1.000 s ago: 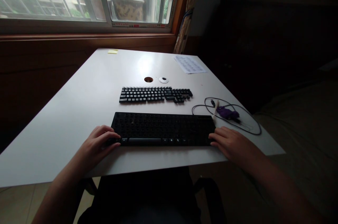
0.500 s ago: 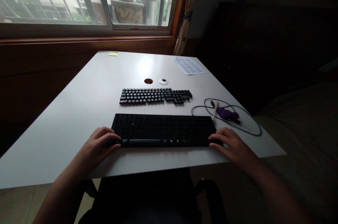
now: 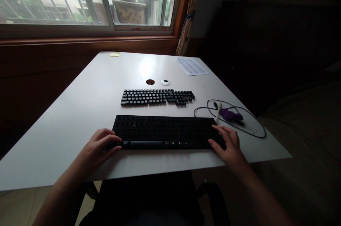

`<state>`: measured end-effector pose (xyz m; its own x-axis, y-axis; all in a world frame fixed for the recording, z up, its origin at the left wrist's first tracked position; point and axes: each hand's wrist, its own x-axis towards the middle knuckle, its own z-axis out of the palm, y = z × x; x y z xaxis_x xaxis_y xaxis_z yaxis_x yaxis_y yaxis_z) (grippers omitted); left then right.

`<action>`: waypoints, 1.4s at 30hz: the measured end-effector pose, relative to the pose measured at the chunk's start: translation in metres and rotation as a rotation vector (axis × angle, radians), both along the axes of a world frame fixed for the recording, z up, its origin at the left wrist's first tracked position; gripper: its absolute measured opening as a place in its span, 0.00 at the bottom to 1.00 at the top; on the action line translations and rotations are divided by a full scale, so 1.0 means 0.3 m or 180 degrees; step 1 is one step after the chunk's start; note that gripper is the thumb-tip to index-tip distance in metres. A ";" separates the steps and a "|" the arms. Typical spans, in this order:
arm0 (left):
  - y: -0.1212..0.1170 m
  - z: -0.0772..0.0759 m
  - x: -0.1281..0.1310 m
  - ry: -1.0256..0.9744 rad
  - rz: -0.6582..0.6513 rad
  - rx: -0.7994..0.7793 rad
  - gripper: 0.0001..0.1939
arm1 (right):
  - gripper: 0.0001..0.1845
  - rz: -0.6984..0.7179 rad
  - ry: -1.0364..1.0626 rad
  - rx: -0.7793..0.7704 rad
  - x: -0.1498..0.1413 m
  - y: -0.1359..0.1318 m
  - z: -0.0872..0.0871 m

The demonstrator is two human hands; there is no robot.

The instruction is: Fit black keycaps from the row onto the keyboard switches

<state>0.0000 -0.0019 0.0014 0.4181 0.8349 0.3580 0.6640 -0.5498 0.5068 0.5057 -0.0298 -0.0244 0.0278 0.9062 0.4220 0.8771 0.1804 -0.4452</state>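
Observation:
A black keyboard lies near the table's front edge, most of its key positions bare, with a space bar and several keys along its front row. My left hand grips its left front corner, thumb in front and fingers on top. Over the right end, my right hand has thumb and fingers spread apart, fingertips at or just above the keyboard; contact is hard to make out. Behind the keyboard, loose black keycaps are laid out in rows like a keyboard layout.
On the right a black cable loops around a purple cloth-like item and a pale stick. Farther back are a round table hole, its white cover, printed paper and a yellow note. A window stands beyond.
My right hand has let go of the keyboard's right front corner and spread open, its fingers reaching farther back. My left hand and the keyboard stay nearly where they were.

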 end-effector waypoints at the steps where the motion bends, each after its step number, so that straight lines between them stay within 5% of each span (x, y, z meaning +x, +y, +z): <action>1: 0.000 0.000 0.000 0.0000 0.0002 0.0002 0.12 | 0.27 0.0001 -0.0005 -0.0026 0.001 0.000 -0.002; 20: 0.002 -0.008 -0.003 0.0028 0.0035 -0.0001 0.13 | 0.24 0.0052 0.0494 -0.0192 0.032 -0.003 -0.003; 42: 0.005 -0.014 -0.009 0.0034 0.0049 -0.0001 0.13 | 0.24 0.0100 0.0023 0.0144 -0.012 -0.009 0.008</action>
